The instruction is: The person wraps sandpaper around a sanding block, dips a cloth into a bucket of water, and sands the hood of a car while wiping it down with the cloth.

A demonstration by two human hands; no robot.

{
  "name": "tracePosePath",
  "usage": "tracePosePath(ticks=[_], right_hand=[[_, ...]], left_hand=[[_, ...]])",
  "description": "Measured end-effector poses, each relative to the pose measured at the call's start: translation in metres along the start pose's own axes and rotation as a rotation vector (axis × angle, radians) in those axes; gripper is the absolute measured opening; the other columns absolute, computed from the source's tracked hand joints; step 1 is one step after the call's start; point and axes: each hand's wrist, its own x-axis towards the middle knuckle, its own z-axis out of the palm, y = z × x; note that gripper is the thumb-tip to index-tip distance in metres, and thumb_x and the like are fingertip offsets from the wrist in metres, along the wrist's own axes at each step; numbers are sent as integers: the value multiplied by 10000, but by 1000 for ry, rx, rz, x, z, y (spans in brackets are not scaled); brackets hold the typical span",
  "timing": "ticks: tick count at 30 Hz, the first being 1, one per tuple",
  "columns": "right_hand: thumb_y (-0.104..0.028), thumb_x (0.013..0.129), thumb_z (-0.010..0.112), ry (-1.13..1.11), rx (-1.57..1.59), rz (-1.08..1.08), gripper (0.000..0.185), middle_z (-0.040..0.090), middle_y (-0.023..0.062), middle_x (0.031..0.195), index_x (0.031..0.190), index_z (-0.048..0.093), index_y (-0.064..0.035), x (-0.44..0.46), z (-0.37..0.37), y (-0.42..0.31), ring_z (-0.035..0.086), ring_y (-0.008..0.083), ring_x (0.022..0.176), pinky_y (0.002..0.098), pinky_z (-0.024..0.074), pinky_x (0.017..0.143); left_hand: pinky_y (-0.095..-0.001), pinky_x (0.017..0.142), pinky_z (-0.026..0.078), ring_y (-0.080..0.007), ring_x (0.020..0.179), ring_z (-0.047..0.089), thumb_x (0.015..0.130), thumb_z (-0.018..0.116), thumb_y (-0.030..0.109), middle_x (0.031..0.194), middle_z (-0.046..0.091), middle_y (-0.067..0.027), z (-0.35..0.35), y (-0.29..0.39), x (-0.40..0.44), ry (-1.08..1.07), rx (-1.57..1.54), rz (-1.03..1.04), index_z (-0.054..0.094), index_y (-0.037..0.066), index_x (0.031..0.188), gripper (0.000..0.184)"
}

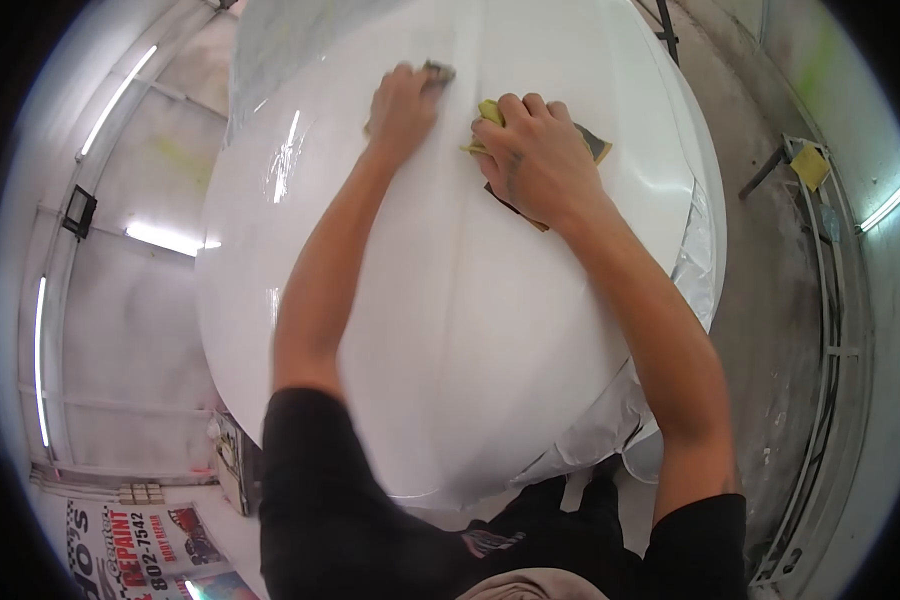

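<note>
A large, glossy white curved panel (400, 300) fills the middle of the head view. Near its upper middle, my left hand (404, 112) has its fingers closed round a small dark, greyish piece (438, 73); a bit of yellowish material shows at the hand's left edge. To the right, my right hand (538, 155) presses a yellow cloth (490, 112) against the panel with curled fingers. A dark sheet with a tan edge (598, 146) sticks out from under that hand on both sides. The palms hide the rest of what they hold.
Crinkled plastic film (698, 245) lines the panel's right and lower edges. A metal rack (828, 270) with a yellow sheet (810, 166) stands at the right. Bright tube lights (162, 238) run along the left wall. A printed banner (135, 548) lies at the lower left.
</note>
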Motion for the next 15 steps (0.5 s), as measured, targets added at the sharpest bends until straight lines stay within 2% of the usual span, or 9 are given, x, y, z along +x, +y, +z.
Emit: tracePosePath(ticks=[1,4,8,10,12,15], right_hand=[[-214,911,695,9,9,-4,116,645,80,992,936,733,-108,-4,-1,0,611,256,968,400,472,834],[-197,903,691,80,70,-49,113,649,85,997,951,733,-105,-7,0,4,623,268,952,409,478,838],[-180,890,695,91,0,-26,111,650,82,991,954,737,-100,-8,2,-2,626,270,952,413,483,840],[-179,894,691,58,0,0,106,649,80,993,948,736,-99,-7,1,-4,623,268,964,412,483,841],[-182,895,692,5,1,18,106,650,79,997,944,735,-99,-6,0,-3,621,268,980,412,483,844],[-197,894,700,-26,8,16,114,652,79,1005,946,736,-102,0,-1,0,623,270,1004,410,485,851]], left_hand=[[-516,856,507,-404,991,618,929,632,159,1021,650,-191,20,-10,28,33,34,-63,748,53,1076,215],[-479,883,496,-388,1000,621,926,659,125,1019,655,-184,2,10,12,-10,87,-79,756,50,1079,196],[-414,852,518,-338,951,626,829,702,-43,995,646,-143,-87,67,-137,-35,-90,17,747,3,1131,309],[-408,856,502,-329,948,620,815,731,-33,985,651,-126,-97,68,-150,-42,-135,47,764,48,1095,293],[-419,860,488,-329,928,606,829,734,-9,967,647,-123,-74,48,-127,-30,-132,79,766,59,1061,244],[-479,873,490,-380,1004,591,901,674,109,1026,648,-162,-1,3,-10,10,-93,43,752,53,1094,215]])
